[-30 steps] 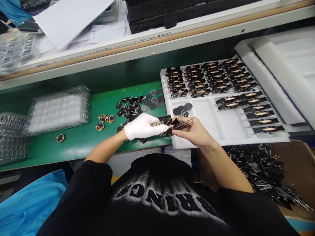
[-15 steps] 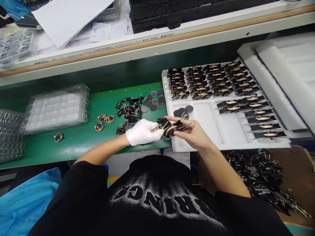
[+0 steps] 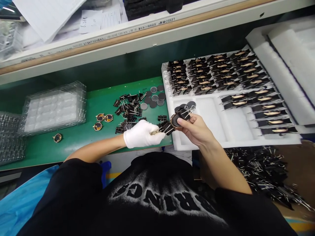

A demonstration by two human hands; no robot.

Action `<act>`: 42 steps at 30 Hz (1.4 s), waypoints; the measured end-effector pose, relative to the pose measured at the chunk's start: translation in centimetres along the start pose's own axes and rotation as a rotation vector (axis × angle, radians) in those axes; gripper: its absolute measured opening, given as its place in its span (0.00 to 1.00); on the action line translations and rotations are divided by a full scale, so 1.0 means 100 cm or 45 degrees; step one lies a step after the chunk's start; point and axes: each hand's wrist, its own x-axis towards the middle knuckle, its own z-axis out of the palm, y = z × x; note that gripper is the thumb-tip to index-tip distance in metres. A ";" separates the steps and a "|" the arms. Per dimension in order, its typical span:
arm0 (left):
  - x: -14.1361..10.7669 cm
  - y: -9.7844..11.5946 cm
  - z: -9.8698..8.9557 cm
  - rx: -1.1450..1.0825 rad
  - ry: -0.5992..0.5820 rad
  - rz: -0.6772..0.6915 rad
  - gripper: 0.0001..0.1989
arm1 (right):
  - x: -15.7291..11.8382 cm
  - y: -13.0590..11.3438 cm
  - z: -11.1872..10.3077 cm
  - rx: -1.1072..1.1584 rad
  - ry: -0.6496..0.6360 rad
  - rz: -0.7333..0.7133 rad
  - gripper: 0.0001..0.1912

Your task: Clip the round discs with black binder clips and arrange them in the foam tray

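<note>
along the green bench (image 3: pixel 73 146), my gloved left hand (image 3: pixel 142 134) lies back-up, its fingertips pinching a black clip (image 3: pixel 168 128); my bare right hand (image 3: pixel 199 130), thumb on top, grips a round gold-rimmed piece (image 3: pixel 175 120) over the left side of the white foam tray (image 3: pixel 209 119), a second clip (image 3: pixel 184 113) on its edge. upside down, my shirt (image 3: pixel 162 196) reads "brings" and the shelf edge (image 3: pixel 147 29) "lesso"

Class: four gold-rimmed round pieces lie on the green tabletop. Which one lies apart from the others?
The leftmost piece. It lies alone, whereas the other three form a close cluster farther right.
</note>
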 end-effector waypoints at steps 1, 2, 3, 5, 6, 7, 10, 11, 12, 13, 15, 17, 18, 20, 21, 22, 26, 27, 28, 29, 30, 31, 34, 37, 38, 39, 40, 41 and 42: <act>-0.001 0.002 -0.001 -0.023 -0.032 -0.031 0.22 | 0.001 0.000 -0.002 -0.010 0.006 -0.017 0.23; -0.001 0.004 -0.003 -0.051 -0.065 -0.064 0.22 | 0.002 -0.001 -0.003 -0.023 0.009 -0.040 0.23; -0.002 0.006 -0.004 -0.082 -0.095 -0.095 0.23 | 0.002 -0.001 -0.004 -0.041 0.010 -0.068 0.24; -0.003 0.008 -0.006 -0.130 -0.128 -0.137 0.23 | 0.003 0.000 -0.005 -0.090 -0.003 -0.128 0.25; -0.003 0.008 -0.006 -0.148 -0.141 -0.157 0.23 | 0.003 0.001 -0.005 -0.117 -0.011 -0.162 0.25; -0.003 0.008 -0.006 -0.165 -0.153 -0.178 0.23 | 0.003 0.001 -0.004 -0.144 -0.018 -0.196 0.25; -0.003 0.005 -0.001 -0.199 -0.168 -0.238 0.23 | 0.001 0.004 0.000 -0.211 -0.007 -0.271 0.24; -0.002 0.004 0.001 -0.198 -0.161 -0.242 0.23 | 0.000 0.006 0.001 -0.231 0.007 -0.279 0.24; -0.002 0.003 0.002 -0.189 -0.147 -0.238 0.24 | 0.000 0.007 0.002 -0.248 0.019 -0.276 0.24; -0.002 0.002 0.004 -0.175 -0.136 -0.228 0.24 | -0.001 0.009 0.003 -0.260 0.026 -0.264 0.25; -0.002 0.000 0.005 -0.149 -0.130 -0.209 0.24 | -0.002 0.011 0.003 -0.258 0.036 -0.228 0.26; 0.000 -0.002 0.003 -0.113 -0.143 -0.186 0.25 | -0.003 0.012 0.004 -0.210 0.041 -0.191 0.27; 0.000 -0.003 0.001 -0.086 -0.146 -0.161 0.25 | -0.003 0.012 0.004 -0.180 0.043 -0.175 0.27; 0.002 -0.004 -0.003 -0.025 -0.130 -0.101 0.24 | -0.004 0.011 0.005 -0.125 0.037 -0.144 0.26; 0.003 -0.004 -0.004 -0.001 -0.113 -0.086 0.23 | -0.004 0.011 0.005 -0.103 0.033 -0.136 0.26; 0.004 -0.003 -0.005 0.008 -0.096 -0.085 0.21 | -0.005 0.010 0.006 -0.088 0.036 -0.140 0.26; 0.008 -0.003 -0.001 -0.059 -0.013 -0.076 0.16 | -0.005 0.012 0.002 -0.130 0.081 -0.294 0.25; 0.011 -0.004 0.001 -0.040 0.044 -0.002 0.17 | -0.006 0.012 -0.002 -0.168 0.077 -0.355 0.24; 0.013 -0.005 0.002 0.033 0.124 0.101 0.18 | -0.008 0.010 -0.008 -0.203 0.045 -0.403 0.24; 0.016 -0.007 0.002 0.155 0.211 0.227 0.18 | -0.010 0.008 -0.015 -0.224 -0.023 -0.427 0.26; 0.019 -0.008 0.000 0.312 0.289 0.367 0.18 | -0.012 0.005 -0.024 -0.224 -0.131 -0.418 0.32; 0.022 -0.009 -0.002 0.482 0.348 0.500 0.18 | -0.015 0.000 -0.033 -0.200 -0.273 -0.380 0.41; 0.030 -0.008 -0.014 0.868 0.374 0.799 0.15 | -0.023 -0.019 -0.061 -0.059 -0.642 -0.191 0.60; 0.039 -0.002 -0.018 0.970 0.273 1.003 0.13 | -0.027 -0.036 -0.072 -0.159 -0.609 -0.071 0.49; 0.042 0.000 -0.017 0.983 0.232 1.056 0.13 | -0.028 -0.039 -0.072 -0.272 -0.560 -0.059 0.42; 0.046 0.003 -0.015 0.995 0.198 1.102 0.13 | -0.028 -0.043 -0.070 -0.405 -0.520 -0.065 0.35; 0.049 0.005 -0.011 1.009 0.174 1.140 0.14 | -0.028 -0.045 -0.068 -0.535 -0.499 -0.088 0.29; 0.053 0.007 -0.008 1.021 0.168 1.173 0.15 | -0.028 -0.048 -0.067 -0.648 -0.491 -0.123 0.25; 0.055 0.009 -0.004 1.025 0.185 1.200 0.16 | -0.028 -0.052 -0.067 -0.742 -0.486 -0.162 0.23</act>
